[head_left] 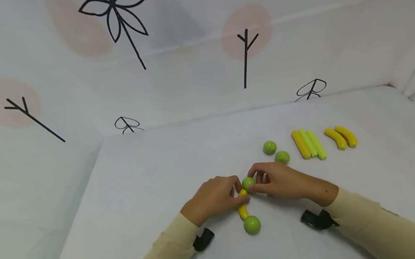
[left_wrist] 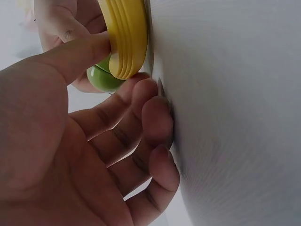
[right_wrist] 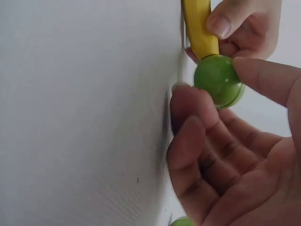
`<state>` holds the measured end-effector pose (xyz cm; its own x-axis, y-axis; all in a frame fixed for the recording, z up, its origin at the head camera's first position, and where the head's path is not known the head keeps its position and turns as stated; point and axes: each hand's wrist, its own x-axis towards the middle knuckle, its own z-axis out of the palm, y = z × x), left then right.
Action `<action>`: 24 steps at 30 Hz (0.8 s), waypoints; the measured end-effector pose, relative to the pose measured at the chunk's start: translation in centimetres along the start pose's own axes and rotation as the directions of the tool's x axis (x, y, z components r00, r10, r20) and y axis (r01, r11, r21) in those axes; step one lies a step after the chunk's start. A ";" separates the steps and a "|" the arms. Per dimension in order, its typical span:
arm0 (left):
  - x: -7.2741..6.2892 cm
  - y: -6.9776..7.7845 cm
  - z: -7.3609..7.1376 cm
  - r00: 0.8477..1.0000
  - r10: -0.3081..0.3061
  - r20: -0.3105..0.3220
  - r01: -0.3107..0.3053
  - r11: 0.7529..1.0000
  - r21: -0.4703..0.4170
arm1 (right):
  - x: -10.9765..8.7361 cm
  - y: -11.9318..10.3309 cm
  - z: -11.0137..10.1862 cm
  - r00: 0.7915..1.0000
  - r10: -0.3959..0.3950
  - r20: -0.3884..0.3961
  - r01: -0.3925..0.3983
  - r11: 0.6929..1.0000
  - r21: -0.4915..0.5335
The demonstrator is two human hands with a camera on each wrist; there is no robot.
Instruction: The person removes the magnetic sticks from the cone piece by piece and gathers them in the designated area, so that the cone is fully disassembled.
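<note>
A small yellow toy banana [head_left: 243, 212] lies on the white cloth, its upper part between the thumb and fingers of my left hand [head_left: 216, 196]. My right hand [head_left: 283, 180] pinches a glossy green ball [head_left: 248, 183] at the banana's upper end. In the right wrist view the ball [right_wrist: 217, 80] meets the banana [right_wrist: 201, 28]. A second green ball [head_left: 253, 224] sits at the banana's lower end. Lengthwise ridges show on the banana [left_wrist: 127, 37] in the left wrist view, where the left thumb presses its side.
Beyond my right hand lie two more green balls [head_left: 269, 147]. Right of them are a yellow stick [head_left: 300, 145] and two light-green sticks [head_left: 312, 143], side by side, then two toy bananas [head_left: 340, 137]. A patterned white cloth [head_left: 194, 76] hangs behind the table surface [head_left: 150, 161].
</note>
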<state>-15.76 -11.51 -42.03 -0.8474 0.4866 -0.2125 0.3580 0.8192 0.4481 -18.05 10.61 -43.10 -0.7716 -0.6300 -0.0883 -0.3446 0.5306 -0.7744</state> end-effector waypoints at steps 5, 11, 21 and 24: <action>0.0 0.1 -0.1 1.000 0.019 0.004 -0.019 1.000 0.012 | -0.1 0.0 -0.1 0.999 -0.033 -0.010 0.033 0.999 0.013; 0.0 0.1 -0.1 1.000 0.018 0.017 -0.018 1.000 -0.005 | 0.0 0.1 0.0 0.999 -0.028 0.016 0.028 1.000 -0.004; 0.0 0.0 -0.3 0.999 0.030 0.034 -0.029 0.999 -0.020 | 0.0 0.0 -0.1 0.999 0.046 0.019 -0.046 0.998 0.041; 0.0 0.0 -0.2 0.998 0.021 0.054 -0.019 0.999 -0.034 | 0.0 0.1 -0.2 0.997 0.082 0.009 -0.082 0.994 0.070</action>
<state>-15.84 -11.59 -41.83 -0.8175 0.5190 -0.2497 0.3603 0.7991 0.4812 -18.16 10.75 -43.08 -0.7922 -0.5898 -0.1570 -0.2417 0.5394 -0.8066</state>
